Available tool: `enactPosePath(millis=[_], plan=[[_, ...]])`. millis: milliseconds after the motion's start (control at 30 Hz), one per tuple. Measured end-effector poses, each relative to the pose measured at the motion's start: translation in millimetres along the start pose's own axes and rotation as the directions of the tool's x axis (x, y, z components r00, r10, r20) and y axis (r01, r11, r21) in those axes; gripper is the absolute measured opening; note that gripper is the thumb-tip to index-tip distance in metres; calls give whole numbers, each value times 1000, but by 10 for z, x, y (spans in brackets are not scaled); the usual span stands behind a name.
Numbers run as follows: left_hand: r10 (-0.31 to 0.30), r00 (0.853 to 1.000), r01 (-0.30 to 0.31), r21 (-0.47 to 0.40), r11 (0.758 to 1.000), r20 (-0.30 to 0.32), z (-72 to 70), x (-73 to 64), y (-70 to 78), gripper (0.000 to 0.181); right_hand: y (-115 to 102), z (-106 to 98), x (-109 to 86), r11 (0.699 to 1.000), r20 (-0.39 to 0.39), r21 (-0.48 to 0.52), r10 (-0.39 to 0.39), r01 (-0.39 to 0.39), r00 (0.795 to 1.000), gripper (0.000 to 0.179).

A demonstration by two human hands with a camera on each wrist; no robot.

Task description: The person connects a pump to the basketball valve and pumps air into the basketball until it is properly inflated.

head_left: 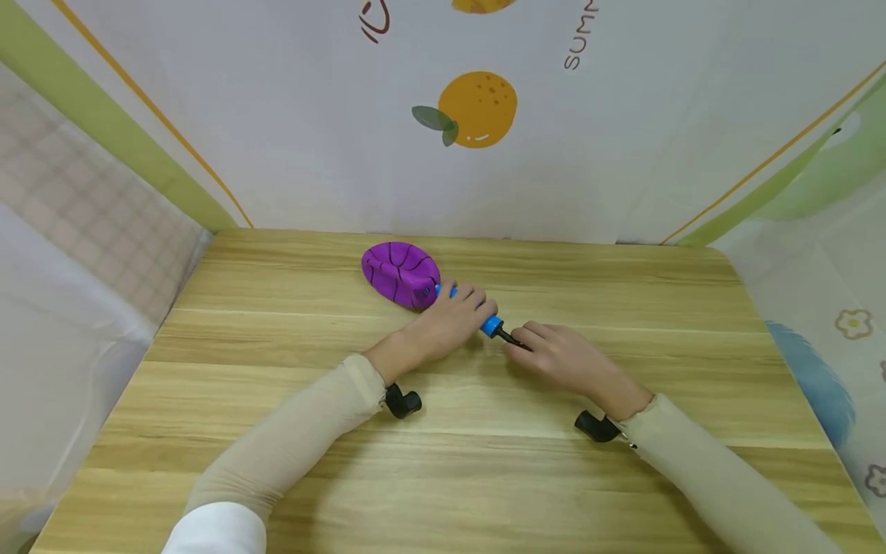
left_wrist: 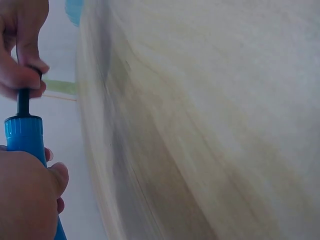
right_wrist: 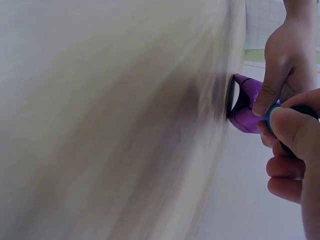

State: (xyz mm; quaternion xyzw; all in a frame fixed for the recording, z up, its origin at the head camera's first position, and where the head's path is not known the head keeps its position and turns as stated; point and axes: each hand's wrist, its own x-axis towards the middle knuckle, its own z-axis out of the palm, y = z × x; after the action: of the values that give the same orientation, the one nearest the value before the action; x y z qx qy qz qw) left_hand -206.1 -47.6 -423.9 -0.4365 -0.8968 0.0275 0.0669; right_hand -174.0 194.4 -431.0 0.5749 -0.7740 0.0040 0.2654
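Observation:
A purple ball (head_left: 396, 271) with black lines, collapsed into a dished shape, lies toward the back of the table. My left hand (head_left: 450, 323) grips the blue barrel of a hand pump (head_left: 492, 326), whose far end meets the ball's right side. Whether a needle sits in the ball is too small to tell. My right hand (head_left: 562, 358) holds the pump's black handle, and a short length of black rod (left_wrist: 23, 102) shows between handle and barrel in the left wrist view. From the right wrist, the ball (right_wrist: 245, 119) appears beyond both hands.
The wood-grain table (head_left: 484, 492) stretches out around the hands. Behind it hangs a white curtain (head_left: 311, 154) printed with oranges, meeting the table's back edge. Patterned cloth also hangs at left and right. A black camera mount (head_left: 403, 402) sticks out from the left wrist.

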Motion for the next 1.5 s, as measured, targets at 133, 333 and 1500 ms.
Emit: enactPosePath(millis=[133, 333, 1500], plan=[[-2, 1000, 2, -11, 1000, -4, -5, 7, -10, 20, 25, 17, 64, 1000, 7, 1, 9, -9, 1000, 29], [-14, 1000, 15, -57, 998, 18, -35, 0, -73, 23, 34, 1, 118, 1000, 5, 15, 19, -20, 1000, 7], [17, 999, -20, -105, 994, -33, 29, 2, -147, 23, -239, -369, -428, 998, -26, 42, 49, -48, 998, 46]])
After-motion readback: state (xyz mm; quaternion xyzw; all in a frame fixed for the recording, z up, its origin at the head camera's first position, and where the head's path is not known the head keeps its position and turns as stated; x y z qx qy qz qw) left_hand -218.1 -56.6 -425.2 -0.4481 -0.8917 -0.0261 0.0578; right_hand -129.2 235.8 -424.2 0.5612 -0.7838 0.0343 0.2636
